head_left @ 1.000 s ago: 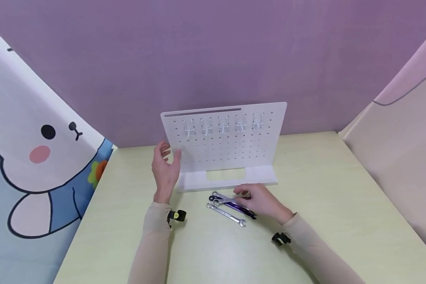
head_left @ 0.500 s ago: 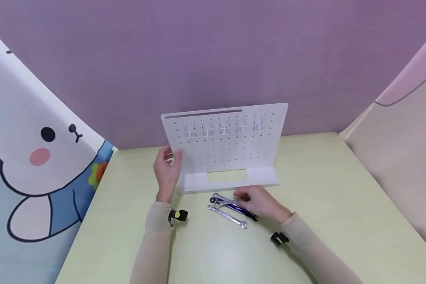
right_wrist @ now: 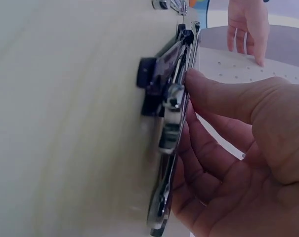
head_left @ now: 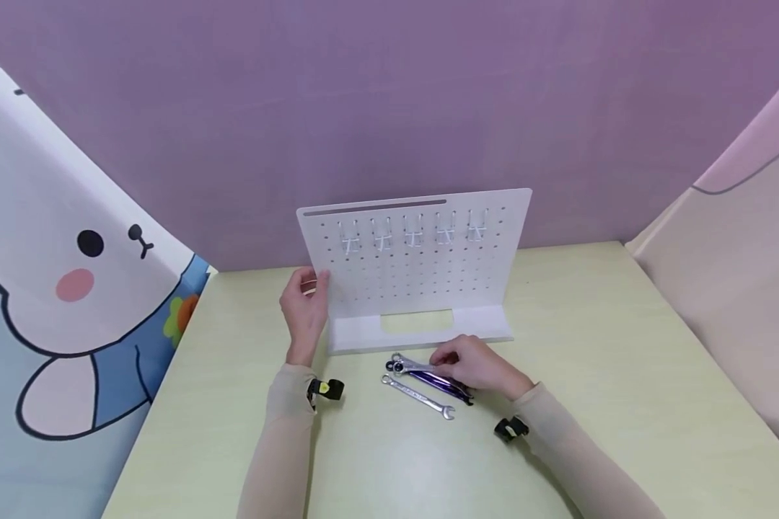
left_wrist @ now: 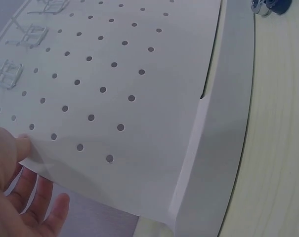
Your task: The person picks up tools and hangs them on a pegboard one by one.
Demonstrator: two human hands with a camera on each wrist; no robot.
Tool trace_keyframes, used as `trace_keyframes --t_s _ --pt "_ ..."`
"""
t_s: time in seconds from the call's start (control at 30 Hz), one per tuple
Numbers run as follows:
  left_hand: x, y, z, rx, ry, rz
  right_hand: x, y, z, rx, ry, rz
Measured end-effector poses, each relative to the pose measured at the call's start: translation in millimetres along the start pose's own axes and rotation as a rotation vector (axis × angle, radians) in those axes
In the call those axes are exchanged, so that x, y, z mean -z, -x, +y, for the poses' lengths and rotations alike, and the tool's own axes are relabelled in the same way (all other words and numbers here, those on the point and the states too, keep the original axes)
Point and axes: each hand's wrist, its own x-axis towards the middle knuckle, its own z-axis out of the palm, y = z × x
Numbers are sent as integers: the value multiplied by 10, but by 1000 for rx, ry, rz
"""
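Observation:
A white pegboard (head_left: 422, 281) stands upright on its base. My left hand (head_left: 304, 310) holds its left edge, the thumb on the front face and the other fingers behind, as the left wrist view shows. In front of the base lies a small pile of wrenches. My right hand (head_left: 477, 366) pinches a silver combination wrench (head_left: 422, 367) at the top of the pile between thumb and fingers. Beneath it lie dark purple wrenches (head_left: 440, 387), partly hidden by the hand. A separate silver wrench (head_left: 418, 396) lies nearest the person.
Several wire hooks (head_left: 413, 232) form a row across the pegboard's upper part. The pale wooden table (head_left: 591, 346) extends on both sides. A purple curtain-like backdrop (head_left: 389, 108) rises behind the board, and a cartoon-printed cloth (head_left: 58, 238) hangs at the left.
My left thumb and fingers have closed in on the pegboard's edge. My right fingers have settled on the silver wrench, whose ring end has shifted slightly up over the pile.

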Motion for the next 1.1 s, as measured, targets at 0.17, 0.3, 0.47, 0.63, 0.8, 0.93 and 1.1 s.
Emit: trace_keyframes --t_s 0.17,0.3,0.47,0.63,0.8,0.93,1.1 --pt "2 9 12 2 1 -5 18 -4 21 23 -13 -20" --pt "10 11 15 13 3 0 48 -5 15 48 -18 -42" --pt "1 -4 3 2 7 -12 79 12 -13 51 -24 -56" --pt "-5 -6 -2 1 13 -6 82 24 -22 68 -33 -51" --pt "-10 -2 -2 4 10 1 88 35 -34 66 -90 -21" --pt "-9 -7 -14 2 10 5 93 30 -72 50 -120 4" --pt "-18 -3 -26 0 17 9 108 27 -145 30 -141 25"
